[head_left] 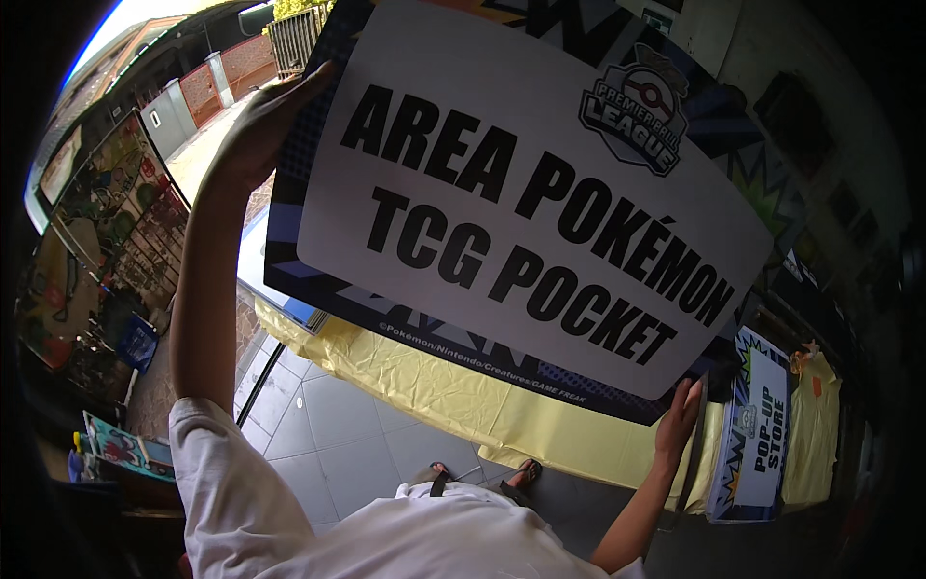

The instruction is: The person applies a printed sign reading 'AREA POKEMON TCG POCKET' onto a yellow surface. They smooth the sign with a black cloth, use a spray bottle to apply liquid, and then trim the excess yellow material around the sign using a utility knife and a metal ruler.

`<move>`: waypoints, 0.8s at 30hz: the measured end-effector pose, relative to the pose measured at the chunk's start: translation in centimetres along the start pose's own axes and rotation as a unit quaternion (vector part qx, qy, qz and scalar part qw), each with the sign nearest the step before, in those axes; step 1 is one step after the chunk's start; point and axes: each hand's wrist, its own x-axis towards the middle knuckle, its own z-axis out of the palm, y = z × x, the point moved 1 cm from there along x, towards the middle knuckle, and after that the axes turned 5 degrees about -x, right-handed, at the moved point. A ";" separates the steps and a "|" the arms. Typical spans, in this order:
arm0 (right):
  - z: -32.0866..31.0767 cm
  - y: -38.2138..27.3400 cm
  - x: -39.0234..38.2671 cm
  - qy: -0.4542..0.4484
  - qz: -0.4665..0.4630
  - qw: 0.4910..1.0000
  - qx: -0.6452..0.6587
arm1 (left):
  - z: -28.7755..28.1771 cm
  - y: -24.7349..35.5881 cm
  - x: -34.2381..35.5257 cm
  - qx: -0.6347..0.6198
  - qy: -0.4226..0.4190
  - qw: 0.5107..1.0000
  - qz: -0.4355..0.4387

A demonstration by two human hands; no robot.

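Observation:
A large printed sign board point(439, 207) with a white panel, black lettering and a dark blue patterned border fills the upper middle of the head view. It is raised in front of me and tilted, its right side lower. My left hand point(262, 135) grips the board's left edge, fingers partly hidden behind it. At the lower right corner, my right hand point(677, 417) is closed on the edge, with fingertips showing. Much of what lies behind the board is hidden.
Below the board runs a table under a yellow cloth point(405, 367). Flat boards point(258, 261) lie at its left end, and a similar sign point(757, 434) lies at the right. Grey floor tiles point(347, 420) show around my feet. A cluttered rack point(96, 241) stands far left.

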 end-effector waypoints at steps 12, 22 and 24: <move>2.4 7.0 -5.9 -0.032 0.085 0.988 -0.121 | 4.3 -35.6 -9.4 0.103 0.004 0.952 -0.287; 5.5 9.7 -7.0 -0.110 0.056 0.896 -0.426 | 9.3 -41.4 -10.5 0.472 0.018 0.880 -0.047; 5.6 9.9 -7.3 -0.099 0.055 0.905 -0.410 | 10.1 -41.2 -11.2 0.504 0.019 0.861 -0.065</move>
